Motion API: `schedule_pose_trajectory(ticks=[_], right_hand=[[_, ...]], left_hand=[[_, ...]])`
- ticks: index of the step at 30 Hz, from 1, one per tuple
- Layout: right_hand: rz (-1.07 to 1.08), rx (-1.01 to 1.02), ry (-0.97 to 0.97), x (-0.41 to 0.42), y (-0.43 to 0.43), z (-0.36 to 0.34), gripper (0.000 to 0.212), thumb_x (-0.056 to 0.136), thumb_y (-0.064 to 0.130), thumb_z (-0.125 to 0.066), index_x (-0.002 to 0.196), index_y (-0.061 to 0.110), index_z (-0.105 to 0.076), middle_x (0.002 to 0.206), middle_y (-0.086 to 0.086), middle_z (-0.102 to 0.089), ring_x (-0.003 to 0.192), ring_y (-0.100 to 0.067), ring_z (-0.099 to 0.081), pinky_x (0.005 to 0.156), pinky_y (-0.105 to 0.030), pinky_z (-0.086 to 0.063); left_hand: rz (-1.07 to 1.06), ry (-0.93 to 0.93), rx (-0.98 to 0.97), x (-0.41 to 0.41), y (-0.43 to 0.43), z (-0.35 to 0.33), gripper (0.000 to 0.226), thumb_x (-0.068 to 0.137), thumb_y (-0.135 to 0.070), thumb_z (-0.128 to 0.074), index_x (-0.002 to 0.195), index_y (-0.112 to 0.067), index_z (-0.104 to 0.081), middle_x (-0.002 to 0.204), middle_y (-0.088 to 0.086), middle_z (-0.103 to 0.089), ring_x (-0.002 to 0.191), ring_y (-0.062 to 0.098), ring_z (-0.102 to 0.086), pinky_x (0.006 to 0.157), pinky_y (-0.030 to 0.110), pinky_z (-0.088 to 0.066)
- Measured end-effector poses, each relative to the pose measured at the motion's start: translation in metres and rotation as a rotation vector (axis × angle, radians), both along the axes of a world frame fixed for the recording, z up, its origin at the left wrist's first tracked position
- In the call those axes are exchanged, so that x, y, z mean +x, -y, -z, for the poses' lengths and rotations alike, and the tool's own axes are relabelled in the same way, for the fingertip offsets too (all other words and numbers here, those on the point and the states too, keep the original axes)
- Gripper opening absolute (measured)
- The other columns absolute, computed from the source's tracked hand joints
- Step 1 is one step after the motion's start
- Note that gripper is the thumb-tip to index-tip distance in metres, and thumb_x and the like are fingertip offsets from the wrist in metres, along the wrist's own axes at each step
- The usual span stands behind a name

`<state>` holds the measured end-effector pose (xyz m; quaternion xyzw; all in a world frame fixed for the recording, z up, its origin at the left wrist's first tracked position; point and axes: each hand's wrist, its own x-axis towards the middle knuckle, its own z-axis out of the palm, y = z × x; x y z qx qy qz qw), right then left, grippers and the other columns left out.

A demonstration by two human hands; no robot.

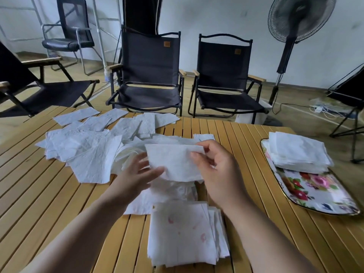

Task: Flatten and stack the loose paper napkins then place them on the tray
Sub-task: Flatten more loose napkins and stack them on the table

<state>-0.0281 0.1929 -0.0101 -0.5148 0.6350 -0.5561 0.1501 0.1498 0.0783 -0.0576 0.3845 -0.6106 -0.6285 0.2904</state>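
The person's left hand (136,174) and right hand (214,168) are holding one creased white paper napkin (173,160) just above the middle of the yellow slatted wooden counter (49,194). The right hand's fingers (210,147) are pinching the napkin's upper right corner against the thumb. The left hand's fingers (137,160) are reaching spread behind the napkin's left edge while the thumb is pressing on its lower front, so this hand is gripping it too; the hand is slightly blurred.

Under and behind the held napkin, a loose heap of crumpled white napkins (88,146) is spreading across the counter's far left and centre, the sheets overlapping at many angles. Nearer the person, a flattened stack of white napkins with faint pink marks (183,233) is lying on the counter between the two forearms, its edges slightly fanned to the right.

At the right, a rectangular floral tray with a gold rim (319,194) is sitting on the counter, and a neat pile of white napkins (297,152) is resting on its far end.

Beyond the counter, two black folding fabric chairs (149,71) are standing side by side, with a black pedestal fan (295,22) to their right.
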Motion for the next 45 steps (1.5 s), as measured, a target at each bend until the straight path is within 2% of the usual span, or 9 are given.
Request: schedule_pose_trajectory(ticks=[3,8,12,16,21,26,31,39,45], right_hand=[[-0.035,0.078,0.247,-0.010,-0.023,-0.010,0.006,0.096,0.020,-0.066,0.101,0.022,-0.068,0.094,0.007,-0.076,0.088,-0.006,-0.070,0.071,-0.018,-0.053],[-0.026,0.460,0.408,-0.034,-0.050,0.001,0.025,0.088,0.001,-0.072,0.110,0.012,-0.066,0.099,-0.006,-0.078,0.087,-0.020,-0.075,0.073,-0.035,-0.059],[-0.135,0.971,0.107,-0.041,-0.062,0.013,0.029,0.087,0.004,-0.073,0.109,0.020,-0.061,0.105,-0.002,-0.072,0.087,-0.019,-0.073,0.066,-0.029,-0.061],[-0.124,1.159,-0.211,-0.038,-0.052,0.023,0.027,0.086,0.018,-0.074,0.107,0.027,-0.060,0.097,0.000,-0.072,0.080,-0.015,-0.069,0.074,-0.031,-0.058],[0.130,0.887,-0.269,-0.033,-0.030,0.029,0.022,0.085,0.034,-0.074,0.103,0.027,-0.062,0.101,0.009,-0.062,0.089,-0.011,-0.061,0.075,-0.030,-0.054],[0.139,0.573,-0.263,-0.016,0.007,0.043,0.028,0.089,0.028,-0.072,0.115,0.024,-0.064,0.114,0.007,-0.062,0.096,-0.011,-0.057,0.075,-0.023,-0.046],[0.034,0.679,-0.334,0.008,0.043,0.068,0.063,0.089,0.025,-0.071,0.148,0.031,-0.047,0.164,0.008,-0.025,0.144,-0.023,-0.033,0.112,-0.043,-0.040],[0.089,0.600,-0.191,0.007,0.057,0.076,0.033,0.100,0.020,-0.057,0.131,0.024,-0.068,0.151,-0.001,-0.051,0.132,-0.021,-0.055,0.109,-0.029,-0.044],[0.167,0.504,-0.175,-0.005,0.040,0.068,0.022,0.100,0.024,-0.061,0.115,0.022,-0.077,0.119,0.006,-0.074,0.110,-0.014,-0.067,0.086,-0.021,-0.049]], left_hand=[[0.129,-0.118,0.128,0.001,-0.008,-0.010,0.050,0.076,-0.040,-0.077,0.122,-0.026,-0.066,0.119,0.000,-0.072,0.111,0.019,-0.068,0.097,0.045,-0.050],[0.281,0.031,0.186,0.005,-0.021,-0.013,0.028,0.084,-0.025,-0.073,0.104,-0.006,-0.076,0.108,0.014,-0.074,0.103,0.030,-0.070,0.090,0.040,-0.054],[0.402,0.356,0.073,0.009,-0.027,-0.001,0.015,0.086,-0.028,-0.076,0.087,-0.013,-0.077,0.082,0.003,-0.073,0.070,0.022,-0.065,0.069,0.032,-0.052],[0.440,0.625,-0.057,0.008,-0.031,0.007,0.015,0.091,-0.029,-0.070,0.084,-0.018,-0.075,0.071,0.000,-0.072,0.060,0.010,-0.057,0.055,0.020,-0.044],[0.275,0.752,-0.214,0.006,-0.018,0.010,0.031,0.092,-0.043,-0.065,0.083,-0.015,-0.074,0.072,-0.003,-0.073,0.058,0.010,-0.056,0.055,0.020,-0.044],[-0.035,0.634,-0.322,0.009,-0.003,0.004,0.015,0.097,-0.031,-0.059,0.091,-0.020,-0.067,0.076,-0.003,-0.070,0.062,0.018,-0.059,0.052,0.027,-0.044],[-0.136,0.583,-0.296,0.016,0.006,0.004,0.016,0.095,-0.029,-0.060,0.107,-0.021,-0.065,0.096,-0.001,-0.069,0.081,0.018,-0.066,0.070,0.035,-0.054],[-0.157,0.572,-0.286,0.021,0.008,0.005,0.022,0.095,-0.029,-0.060,0.114,-0.020,-0.065,0.106,0.002,-0.069,0.086,0.016,-0.066,0.066,0.029,-0.051],[-0.135,0.573,-0.305,0.016,0.007,0.005,0.023,0.096,-0.030,-0.059,0.116,-0.020,-0.064,0.108,0.000,-0.068,0.086,0.014,-0.066,0.061,0.026,-0.047]])
